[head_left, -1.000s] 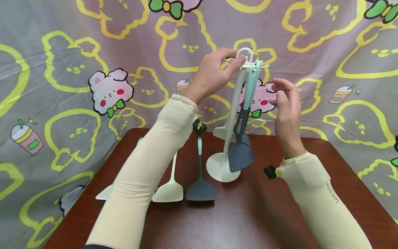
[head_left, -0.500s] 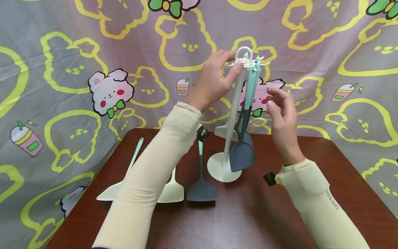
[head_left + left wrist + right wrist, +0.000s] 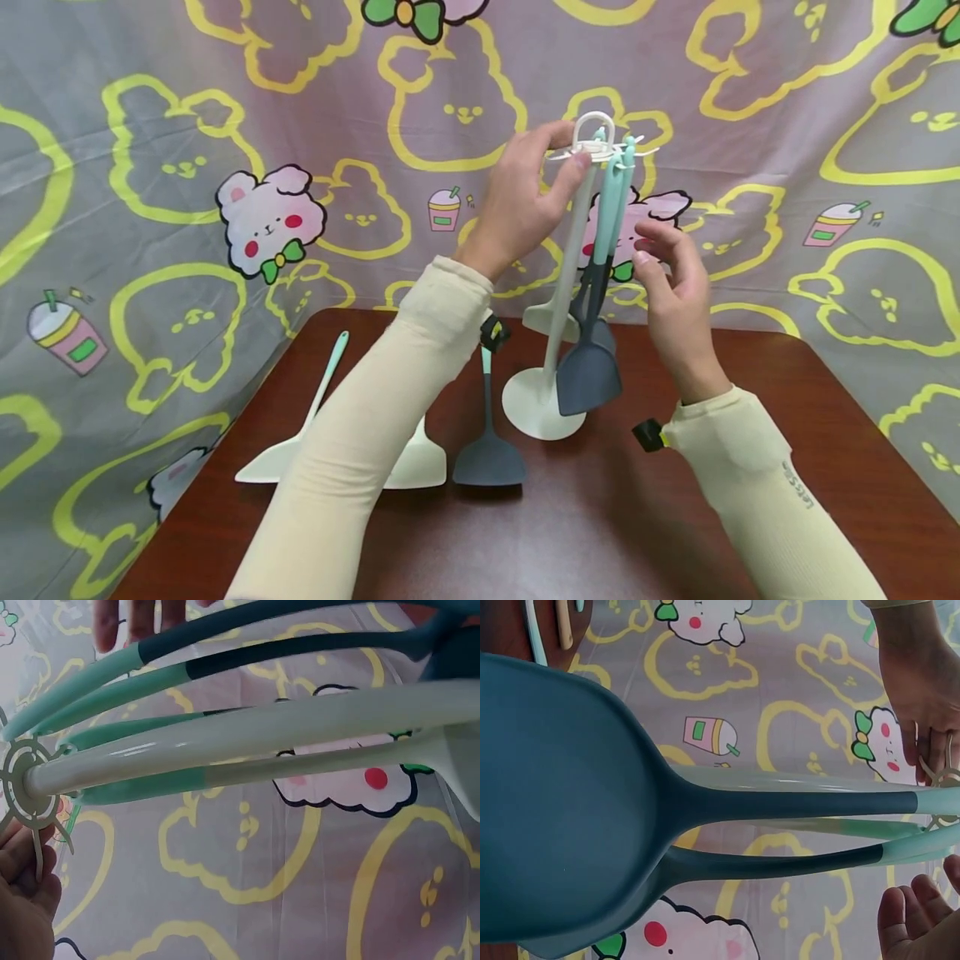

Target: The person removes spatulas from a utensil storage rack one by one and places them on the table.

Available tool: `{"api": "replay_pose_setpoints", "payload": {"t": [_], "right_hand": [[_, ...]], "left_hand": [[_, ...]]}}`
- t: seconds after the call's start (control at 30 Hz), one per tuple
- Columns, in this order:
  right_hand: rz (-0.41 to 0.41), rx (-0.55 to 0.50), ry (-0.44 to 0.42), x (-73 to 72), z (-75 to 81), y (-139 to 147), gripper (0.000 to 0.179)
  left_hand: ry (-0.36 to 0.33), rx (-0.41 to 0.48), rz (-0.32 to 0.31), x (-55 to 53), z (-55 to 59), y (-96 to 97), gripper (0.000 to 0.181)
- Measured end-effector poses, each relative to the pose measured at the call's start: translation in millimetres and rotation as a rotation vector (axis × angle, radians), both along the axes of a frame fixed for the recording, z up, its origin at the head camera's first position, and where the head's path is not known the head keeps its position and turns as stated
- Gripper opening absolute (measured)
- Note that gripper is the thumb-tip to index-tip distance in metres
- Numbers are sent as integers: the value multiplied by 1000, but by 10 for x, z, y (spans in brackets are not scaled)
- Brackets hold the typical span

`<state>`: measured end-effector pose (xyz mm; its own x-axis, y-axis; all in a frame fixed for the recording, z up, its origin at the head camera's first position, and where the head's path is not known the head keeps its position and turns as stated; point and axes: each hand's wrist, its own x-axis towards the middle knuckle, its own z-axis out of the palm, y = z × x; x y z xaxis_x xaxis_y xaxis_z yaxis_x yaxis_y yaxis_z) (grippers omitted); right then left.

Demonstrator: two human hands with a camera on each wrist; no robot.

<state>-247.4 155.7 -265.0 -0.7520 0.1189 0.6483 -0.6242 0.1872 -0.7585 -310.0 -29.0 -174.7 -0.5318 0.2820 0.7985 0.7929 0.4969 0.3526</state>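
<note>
A white utensil stand (image 3: 567,275) rises from a round base on the table. My left hand (image 3: 521,200) pinches its hook ring (image 3: 36,814) at the top, thumb in front and fingers behind. From the hooks hang dark grey spatulas (image 3: 588,379) with mint handles (image 3: 611,208), and behind the pole a white-headed utensil (image 3: 538,317). My right hand (image 3: 678,300) is right of these handles, fingers loosely bent and holding nothing. In the right wrist view a dark spatula head (image 3: 562,802) fills the left side, with the right fingers (image 3: 922,907) beside the handles.
On the brown table (image 3: 570,533) lie a dark grey spatula (image 3: 489,465), a white spatula (image 3: 422,467) partly under my left sleeve, and another white spatula (image 3: 273,462) at the left. A patterned cloth (image 3: 360,275) hangs behind the table.
My right hand has come down and slightly left, nearer the hanging handles. The left forearm has shifted right, uncovering the leftmost spatula's handle, while that hand keeps its grip on the ring.
</note>
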Motion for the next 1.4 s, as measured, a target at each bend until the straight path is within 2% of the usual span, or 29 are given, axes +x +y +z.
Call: {"api": "replay_pose_setpoints", "payload": {"t": [0.13, 0.23, 0.4, 0.6, 0.83, 1.13, 1.4], "right_hand": [[-6, 19, -14, 15, -6, 5, 37], [-4, 23, -16, 20, -5, 2, 37], [8, 19, -11, 23, -7, -13, 36], [-4, 28, -7, 34, -7, -10, 36], [-27, 53, 35, 37, 26, -39, 36], [-115, 169, 40, 40, 99, -106, 36], [-177, 212, 9, 8, 104, -139, 33]], "left_hand": [[-53, 80, -25, 18, -17, 19, 34], [-54, 87, 0, 28, -17, 28, 33], [-20, 93, 33, 32, -40, 38, 32], [11, 99, 29, 13, -66, 37, 30], [22, 82, 41, 6, -67, 13, 30], [26, 61, 40, 4, -56, 17, 30], [28, 62, 36, -9, -62, 53, 29]]}}
